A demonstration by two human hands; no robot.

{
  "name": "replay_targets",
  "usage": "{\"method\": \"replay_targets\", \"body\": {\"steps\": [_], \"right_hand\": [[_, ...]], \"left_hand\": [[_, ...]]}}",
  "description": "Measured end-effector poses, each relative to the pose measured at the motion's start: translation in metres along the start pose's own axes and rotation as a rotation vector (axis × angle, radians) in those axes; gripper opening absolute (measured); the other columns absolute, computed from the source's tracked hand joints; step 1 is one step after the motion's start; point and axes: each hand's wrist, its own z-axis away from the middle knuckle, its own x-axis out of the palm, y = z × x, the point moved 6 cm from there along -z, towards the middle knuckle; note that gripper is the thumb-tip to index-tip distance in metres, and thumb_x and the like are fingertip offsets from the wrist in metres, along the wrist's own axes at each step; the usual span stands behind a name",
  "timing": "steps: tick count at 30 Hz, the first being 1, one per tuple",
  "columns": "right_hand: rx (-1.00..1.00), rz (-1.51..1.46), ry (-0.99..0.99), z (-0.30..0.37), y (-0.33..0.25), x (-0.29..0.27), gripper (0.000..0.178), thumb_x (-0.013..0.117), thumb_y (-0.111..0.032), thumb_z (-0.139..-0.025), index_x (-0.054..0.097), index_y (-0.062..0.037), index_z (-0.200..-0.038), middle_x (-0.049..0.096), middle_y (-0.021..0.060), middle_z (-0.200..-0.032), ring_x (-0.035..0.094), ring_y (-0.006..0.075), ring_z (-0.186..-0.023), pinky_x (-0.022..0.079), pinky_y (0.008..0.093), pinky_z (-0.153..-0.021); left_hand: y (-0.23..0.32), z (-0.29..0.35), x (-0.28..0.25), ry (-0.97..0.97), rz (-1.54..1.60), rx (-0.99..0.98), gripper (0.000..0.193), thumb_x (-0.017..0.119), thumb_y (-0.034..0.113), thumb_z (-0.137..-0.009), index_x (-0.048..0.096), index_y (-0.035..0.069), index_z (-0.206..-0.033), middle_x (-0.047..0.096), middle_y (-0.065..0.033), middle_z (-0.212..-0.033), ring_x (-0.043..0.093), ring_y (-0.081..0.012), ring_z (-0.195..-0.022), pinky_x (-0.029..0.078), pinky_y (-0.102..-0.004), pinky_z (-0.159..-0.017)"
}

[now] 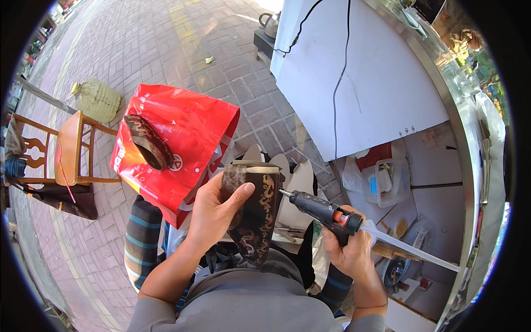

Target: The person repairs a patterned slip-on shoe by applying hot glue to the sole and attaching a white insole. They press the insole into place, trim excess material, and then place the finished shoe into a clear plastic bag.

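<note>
My left hand (213,216) is closed round a dark shoe (251,218) with gold and reddish patterns, its narrower end pointing down toward my lap. The thumb presses across its upper part. In my right hand (351,249) is a black glue gun (318,208) with an orange-red part at its back and a white stick trailing behind. Its nozzle points left, close to the shoe's right edge; whether it touches I cannot tell. A similar dark patterned shoe (149,142) lies tilted on a red bag (182,110) to the left, its opening showing.
Pale cut pieces (296,213) lie behind the held shoe. At the right stands a white-panelled stall (359,83) with a hanging black cable and shelves holding a clear plastic box (390,180). A wooden chair (69,146) and a yellowish jug (97,99) stand left on brick paving.
</note>
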Motion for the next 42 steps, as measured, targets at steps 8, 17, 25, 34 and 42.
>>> {"method": "replay_targets", "body": {"steps": [8,17,25,34,42], "right_hand": [[0.053,0.0,-0.038,0.008,-0.001,0.001,0.048,0.072,-0.016,-0.087,0.046,0.0044,-0.121,0.059,0.0258,-0.113,0.066,0.0373,-0.081,0.054,0.0425,-0.071],[-0.012,0.012,-0.07,0.004,-0.008,-0.001,0.044,0.073,-0.011,-0.084,0.048,0.0011,-0.119,0.063,0.0177,-0.11,0.067,0.0329,-0.069,0.053,0.0392,-0.052],[0.07,-0.046,-0.142,0.005,-0.009,0.001,0.05,0.074,-0.012,-0.084,0.045,-0.0002,-0.123,0.066,0.0164,-0.103,0.069,0.032,-0.071,0.055,0.0393,-0.056],[0.078,0.014,-0.021,-0.003,0.007,-0.001,0.048,0.073,-0.016,-0.086,0.047,0.0043,-0.121,0.059,0.0207,-0.117,0.066,0.0365,-0.077,0.051,0.0426,-0.059],[0.115,-0.082,-0.032,-0.003,0.009,0.007,0.048,0.073,-0.017,-0.086,0.047,0.0029,-0.121,0.059,0.021,-0.117,0.065,0.0379,-0.078,0.051,0.0434,-0.06]], "left_hand": [[-0.001,0.001,-0.001,-0.002,0.018,0.004,0.03,0.068,0.017,-0.096,0.061,-0.004,-0.116,0.07,-0.0039,-0.099,0.063,-0.0066,-0.086,0.052,-0.0231,-0.076],[0.0,0.001,-0.002,-0.008,0.016,0.015,0.03,0.067,0.017,-0.096,0.061,-0.005,-0.116,0.07,-0.004,-0.1,0.062,-0.0068,-0.086,0.052,-0.023,-0.077],[0.001,0.002,-0.002,-0.002,0.017,0.018,0.031,0.067,0.017,-0.096,0.061,-0.005,-0.118,0.069,-0.0041,-0.101,0.062,-0.0071,-0.088,0.052,-0.0234,-0.078],[-0.002,0.003,-0.003,0.013,-0.016,0.0,0.031,0.069,0.019,-0.095,0.061,-0.004,-0.115,0.069,-0.0027,-0.098,0.061,-0.0056,-0.085,0.052,-0.0231,-0.076],[-0.002,0.005,-0.003,0.014,-0.019,0.01,0.031,0.069,0.02,-0.095,0.061,-0.004,-0.115,0.069,-0.0023,-0.098,0.061,-0.0053,-0.085,0.051,-0.0227,-0.075]]}}
